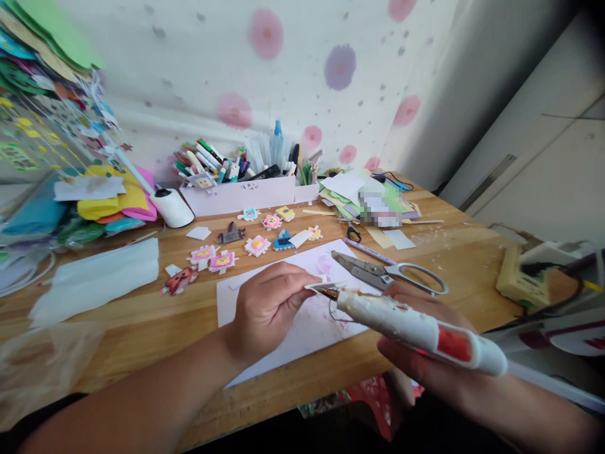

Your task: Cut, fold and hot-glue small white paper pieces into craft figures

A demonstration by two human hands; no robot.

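My left hand (pixel 269 306) pinches a small folded white paper piece (pixel 317 285) over a white sheet (pixel 302 340). In my right hand (pixel 425 359) is a white glue gun (pixel 392 318), its metal nozzle pointing left and meeting the paper piece; whether they touch is hard to tell. Gray-handled scissors (pixel 387 271) lie just behind the gun. Small colored paper figures, among them a pink one (pixel 222 260), a red one (pixel 180 279) and a blue one (pixel 282 240), are spread behind and left of my left hand.
A white box (pixel 246 194) of pens stands against the wall. Beside it are paper scraps (pixel 345 184) and small black-handled scissors (pixel 353 233). White tissue (pixel 104 274), a thread spool (pixel 172 208) and plastic bags (pixel 38 208) occupy the left. A power strip (pixel 522 277) sits at the right.
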